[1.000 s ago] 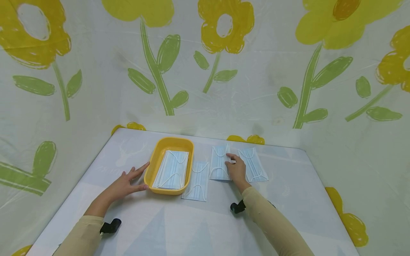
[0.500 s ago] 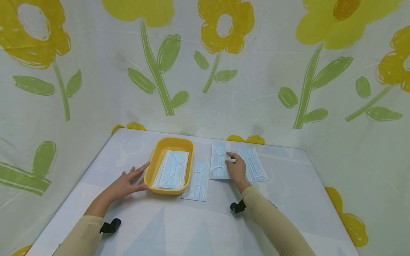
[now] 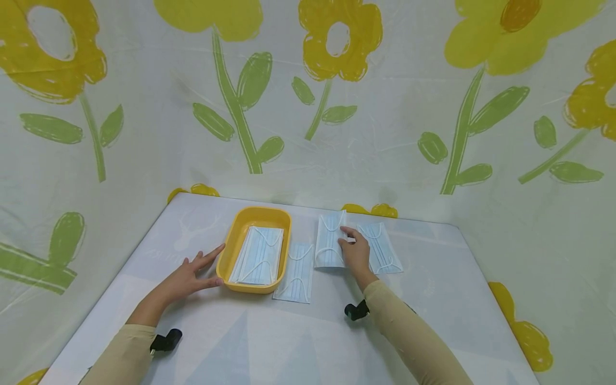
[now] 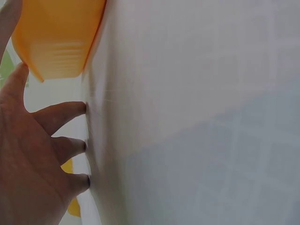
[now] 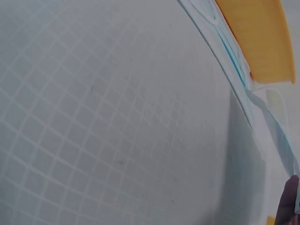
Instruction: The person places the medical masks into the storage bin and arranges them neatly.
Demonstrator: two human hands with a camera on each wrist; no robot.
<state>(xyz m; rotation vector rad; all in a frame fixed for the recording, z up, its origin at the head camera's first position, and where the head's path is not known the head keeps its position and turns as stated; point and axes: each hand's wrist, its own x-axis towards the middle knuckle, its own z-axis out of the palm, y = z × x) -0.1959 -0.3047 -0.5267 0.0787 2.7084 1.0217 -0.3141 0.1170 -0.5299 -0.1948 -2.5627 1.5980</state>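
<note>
A blue face mask (image 3: pixel 330 240) with white ear loops is pinched at its right edge by my right hand (image 3: pixel 355 251). In the right wrist view that mask (image 5: pixel 276 129) rises off the table toward a fingertip (image 5: pixel 289 194). My left hand (image 3: pixel 185 279) is spread at the left side of a yellow tray (image 3: pixel 263 215), thumb and index finger against its wall. The left wrist view has the index finger on the tray (image 4: pixel 61 37) and the other fingertips touching the table. Inside the tray lies a stack of masks (image 3: pixel 262 256).
One mask (image 3: pixel 299 272) lies flat against the tray's right side, partly under its rim. Another mask (image 3: pixel 381 248) lies tilted just right of my right hand. A flower-printed cloth (image 3: pixel 375 160) rises behind the table (image 3: pixel 250 342).
The pinched mask has risen slightly off the table and shifted a little away from me. My left hand and the tray have stayed in place.
</note>
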